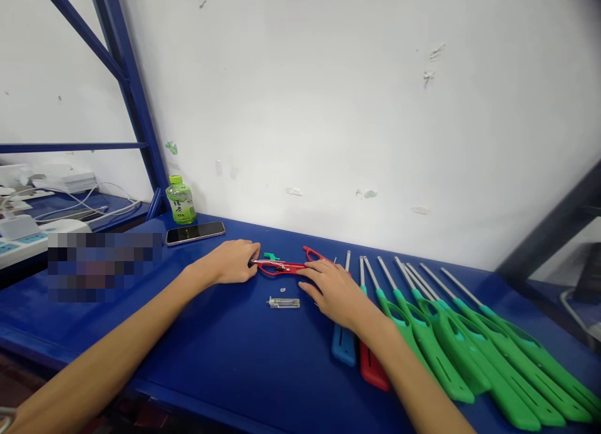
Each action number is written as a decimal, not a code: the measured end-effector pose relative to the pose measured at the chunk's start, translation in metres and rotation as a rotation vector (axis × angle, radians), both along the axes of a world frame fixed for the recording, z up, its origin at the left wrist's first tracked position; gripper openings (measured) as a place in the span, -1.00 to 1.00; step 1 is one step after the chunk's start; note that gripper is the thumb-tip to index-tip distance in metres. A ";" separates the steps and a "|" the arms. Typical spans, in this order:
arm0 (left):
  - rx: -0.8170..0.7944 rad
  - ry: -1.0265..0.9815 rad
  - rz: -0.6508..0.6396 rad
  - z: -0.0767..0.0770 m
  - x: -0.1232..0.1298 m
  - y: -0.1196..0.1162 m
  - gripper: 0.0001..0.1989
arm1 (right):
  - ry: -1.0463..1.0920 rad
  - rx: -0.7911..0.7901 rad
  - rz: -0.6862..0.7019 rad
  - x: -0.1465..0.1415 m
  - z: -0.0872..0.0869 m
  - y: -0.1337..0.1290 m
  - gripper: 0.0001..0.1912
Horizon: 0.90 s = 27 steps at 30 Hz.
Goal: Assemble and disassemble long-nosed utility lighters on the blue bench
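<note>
An opened red lighter casing (291, 268) lies on the blue table, with white wire and small parts showing inside. Closed fingers of my left hand (235, 261) grip its narrow end, where a bit of metal shows. Across its wider end, my right hand (335, 293) presses and holds it, thumb apart from the fingers; that end is mostly hidden. Behind the right fingers is another red casing piece (313, 253). A small green trigger piece (271, 256) sits just beyond the casing. Nearer me lie a clear fuel tank (284, 302) and a tiny whitish part (282, 290).
Right of my hand lie a blue lighter (344, 345), a red lighter (374, 366) and several green lighters (504, 384). A phone (195, 233) and green-capped bottle (181, 201) stand back left. A power strip (28, 243) with cables is far left. The wall borders the table.
</note>
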<state>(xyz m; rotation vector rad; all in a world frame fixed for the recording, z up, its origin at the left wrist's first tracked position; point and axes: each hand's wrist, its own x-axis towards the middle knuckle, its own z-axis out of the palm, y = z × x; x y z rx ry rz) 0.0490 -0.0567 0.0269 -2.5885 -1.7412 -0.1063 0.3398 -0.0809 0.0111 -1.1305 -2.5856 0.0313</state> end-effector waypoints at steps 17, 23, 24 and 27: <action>0.039 -0.107 -0.064 -0.001 -0.001 0.008 -0.70 | -0.119 0.031 -0.089 -0.003 0.008 0.000 -0.72; 0.057 -0.153 -0.137 -0.002 -0.003 0.011 -0.72 | -0.164 0.071 -0.135 -0.002 0.008 0.001 -0.63; 0.058 -0.158 -0.150 -0.002 -0.003 0.011 -0.72 | -0.173 0.075 -0.139 -0.002 0.008 0.001 -0.64; 0.063 -0.174 -0.196 -0.001 -0.002 0.010 -0.72 | -0.199 0.084 -0.140 -0.002 0.009 0.001 -0.70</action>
